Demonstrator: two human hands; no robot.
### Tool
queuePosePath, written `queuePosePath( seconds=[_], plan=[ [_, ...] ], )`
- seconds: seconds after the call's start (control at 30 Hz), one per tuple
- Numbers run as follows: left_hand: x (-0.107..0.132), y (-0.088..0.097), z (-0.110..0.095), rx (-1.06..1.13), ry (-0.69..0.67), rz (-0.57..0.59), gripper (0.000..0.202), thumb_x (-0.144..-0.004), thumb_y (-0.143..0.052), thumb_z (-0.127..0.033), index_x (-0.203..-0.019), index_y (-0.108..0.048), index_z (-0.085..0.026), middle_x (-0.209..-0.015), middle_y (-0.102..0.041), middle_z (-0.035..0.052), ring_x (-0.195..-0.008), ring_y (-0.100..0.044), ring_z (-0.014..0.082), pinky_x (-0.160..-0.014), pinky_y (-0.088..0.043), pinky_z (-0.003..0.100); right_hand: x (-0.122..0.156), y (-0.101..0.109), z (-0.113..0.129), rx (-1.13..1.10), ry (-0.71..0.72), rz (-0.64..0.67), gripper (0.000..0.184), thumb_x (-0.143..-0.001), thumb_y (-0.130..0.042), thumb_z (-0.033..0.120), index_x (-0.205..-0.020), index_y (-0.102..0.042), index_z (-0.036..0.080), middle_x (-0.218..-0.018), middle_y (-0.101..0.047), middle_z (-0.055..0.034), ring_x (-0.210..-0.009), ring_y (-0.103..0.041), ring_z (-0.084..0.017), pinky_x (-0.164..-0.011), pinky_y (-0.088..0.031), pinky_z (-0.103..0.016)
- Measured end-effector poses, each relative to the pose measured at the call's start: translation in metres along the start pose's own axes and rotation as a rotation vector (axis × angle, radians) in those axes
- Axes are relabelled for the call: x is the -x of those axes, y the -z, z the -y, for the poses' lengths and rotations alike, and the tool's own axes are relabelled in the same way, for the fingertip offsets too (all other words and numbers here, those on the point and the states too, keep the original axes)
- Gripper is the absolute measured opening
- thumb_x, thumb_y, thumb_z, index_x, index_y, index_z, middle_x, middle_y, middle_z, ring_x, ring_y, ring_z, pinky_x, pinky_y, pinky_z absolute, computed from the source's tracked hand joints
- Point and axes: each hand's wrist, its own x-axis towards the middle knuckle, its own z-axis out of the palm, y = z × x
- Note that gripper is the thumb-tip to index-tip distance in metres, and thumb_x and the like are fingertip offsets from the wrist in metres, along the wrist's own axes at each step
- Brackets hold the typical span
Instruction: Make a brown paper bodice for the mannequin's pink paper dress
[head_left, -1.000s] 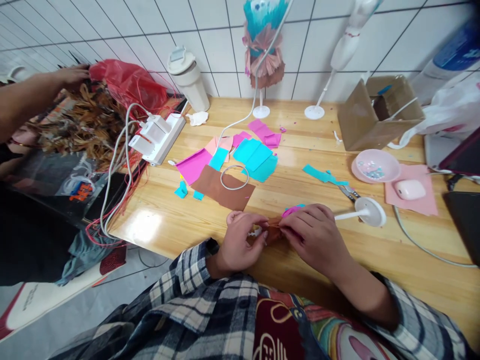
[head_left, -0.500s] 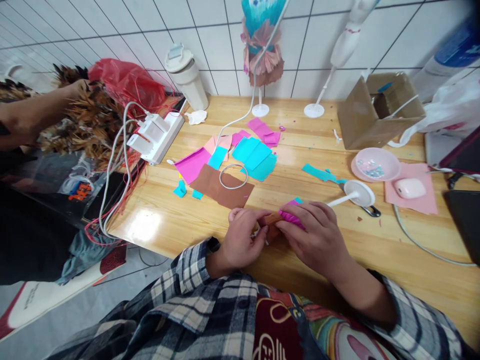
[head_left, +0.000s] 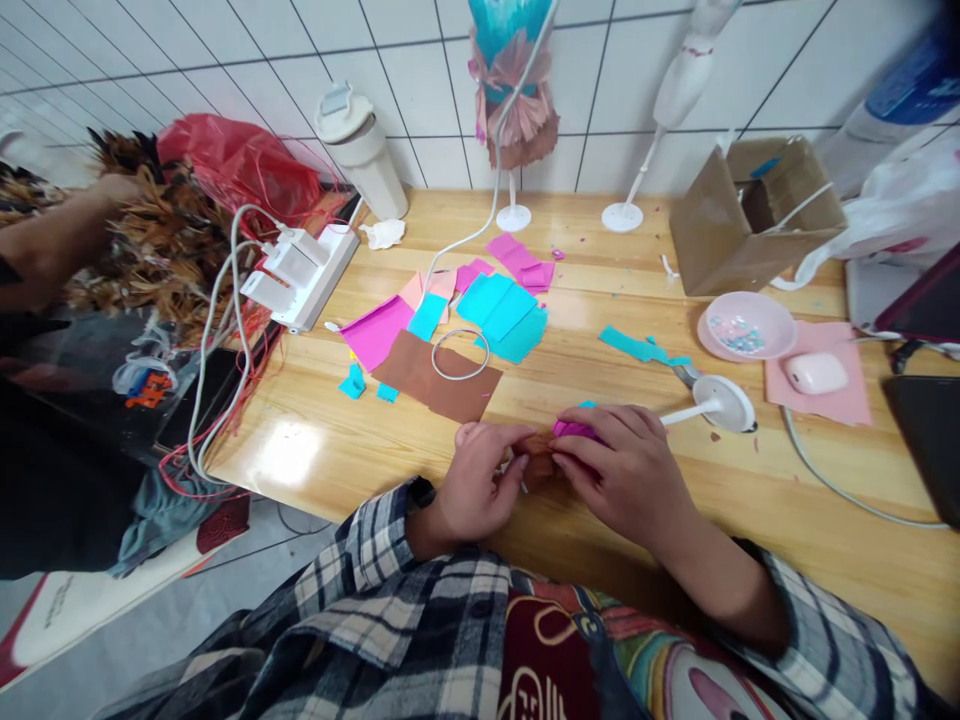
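Note:
Low over the front of the table, my left hand (head_left: 480,480) is closed, thumb and fingers pinching a strip of brown crepe paper (head_left: 538,455). My right hand (head_left: 626,475) is closed around a small figure on a white stand, lying sideways; its rod and round base (head_left: 721,404) stick out to the right. Magenta paper (head_left: 576,430) shows between the right fingers, with a bit of blue behind them. The right thumb and fingertips press on the brown paper's edge. Most of the figure is hidden by my hands. Beyond the left hand lies a flat brown sheet (head_left: 420,378) under a metal ring (head_left: 460,356).
Blue sheets (head_left: 501,312) and a magenta sheet (head_left: 376,332) lie mid-table. Behind stand a paper-dressed figure (head_left: 514,100), a bare white one (head_left: 679,95) and a cardboard box (head_left: 716,240). A pink bowl (head_left: 746,328) sits right. A power strip (head_left: 304,285) and another person's arm (head_left: 64,225) are left.
Both hands stay together; my right fingertips have shifted slightly on the brown paper. The stand's base has tilted a little. The whole view has moved slightly.

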Motion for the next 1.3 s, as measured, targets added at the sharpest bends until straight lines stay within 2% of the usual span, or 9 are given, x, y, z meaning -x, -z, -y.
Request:
queuePosePath(
  seconds=[0.17,0.33,0.57,0.7,0.83,1.1,1.17,1.23,1.3],
  plan=[
    [-0.002,-0.002,-0.001,0.124,0.043,-0.052,0.040,-0.087,-0.052,-0.012,-0.126,-0.046,-0.020,-0.110,-0.058,0.0078,-0.094,-0.058,0.0172,-0.089,-0.046,0.034,0.000,-0.002,0.003,0.007,-0.060,-0.039,0.012,-0.087,-0.065,0.025,-0.098,-0.067,0.025,-0.111,-0.070,-0.0023,-0.096,-0.060,-0.022,-0.089,-0.039,-0.042],
    [-0.001,-0.003,-0.001,0.131,0.059,-0.044,0.040,-0.086,-0.053,-0.012,-0.125,-0.047,-0.021,-0.105,-0.058,0.0062,-0.093,-0.058,0.0178,-0.089,-0.045,0.036,0.005,0.001,0.006,0.101,0.117,-0.115,0.011,-0.088,-0.064,0.022,-0.094,-0.069,0.030,-0.126,-0.066,0.0015,-0.108,-0.058,-0.023,-0.102,-0.033,-0.048],
    [0.002,-0.002,0.000,0.139,0.110,-0.017,0.043,-0.088,-0.054,-0.015,-0.130,-0.043,-0.022,-0.103,-0.060,0.0064,-0.097,-0.057,0.0207,-0.091,-0.043,0.039,0.008,-0.001,0.007,0.145,0.183,-0.082,0.027,-0.088,-0.064,0.043,-0.111,-0.067,0.029,-0.137,-0.059,-0.0025,-0.121,-0.052,-0.027,-0.108,-0.027,-0.054],
    [0.001,-0.004,0.002,0.234,0.170,-0.062,0.049,-0.087,-0.056,-0.016,-0.133,-0.040,-0.024,-0.113,-0.053,0.0077,-0.093,-0.056,0.0181,-0.091,-0.044,0.038,0.017,-0.010,0.006,0.181,0.244,-0.089,0.035,-0.089,-0.065,0.033,-0.124,-0.062,0.029,-0.132,-0.063,0.0010,-0.116,-0.054,-0.021,-0.107,-0.028,-0.048],
    [0.000,-0.006,0.004,0.372,0.219,-0.080,0.054,-0.085,-0.061,-0.016,-0.133,-0.039,-0.024,-0.118,-0.050,0.0078,-0.088,-0.056,0.0153,-0.090,-0.047,0.036,0.026,-0.018,0.004,0.247,0.236,-0.080,0.037,-0.086,-0.066,0.026,-0.122,-0.063,0.030,-0.126,-0.067,0.0054,-0.108,-0.052,-0.021,-0.098,-0.031,-0.041],
    [-0.007,-0.002,0.000,0.495,0.446,-0.062,0.058,-0.078,-0.068,-0.016,-0.130,-0.041,-0.023,-0.117,-0.050,0.0067,-0.086,-0.061,0.0133,-0.085,-0.051,0.033,0.020,-0.030,0.014,0.370,0.267,-0.190,0.031,-0.083,-0.064,0.028,-0.114,-0.068,0.025,-0.119,-0.069,0.0008,-0.105,-0.051,-0.020,-0.095,-0.026,-0.039],
    [-0.013,0.006,0.001,0.541,0.515,-0.003,0.059,-0.077,-0.070,-0.017,-0.129,-0.043,-0.022,-0.117,-0.051,0.0073,-0.083,-0.063,0.0131,-0.082,-0.053,0.033,0.019,-0.030,0.013,0.366,0.312,-0.258,0.027,-0.084,-0.064,0.030,-0.111,-0.069,0.026,-0.116,-0.070,0.0007,-0.105,-0.052,-0.020,-0.096,-0.025,-0.038],
    [-0.020,0.023,0.005,0.656,0.550,0.154,0.056,-0.077,-0.071,-0.022,-0.127,-0.046,-0.022,-0.116,-0.055,0.0086,-0.081,-0.065,0.0144,-0.077,-0.055,0.033,0.016,-0.022,0.011,0.330,0.365,-0.277,0.026,-0.085,-0.065,0.033,-0.110,-0.069,0.030,-0.112,-0.072,0.0021,-0.102,-0.055,-0.019,-0.096,-0.027,-0.037],
    [-0.029,0.046,0.006,0.767,0.495,0.297,0.047,-0.082,-0.068,-0.031,-0.125,-0.053,-0.020,-0.115,-0.061,0.0111,-0.090,-0.068,0.0196,-0.083,-0.055,0.037,0.007,-0.005,0.010,0.287,0.356,-0.263,0.028,-0.084,-0.066,0.036,-0.113,-0.067,0.033,-0.108,-0.073,0.0027,-0.097,-0.058,-0.020,-0.093,-0.032,-0.038]
  ],
)
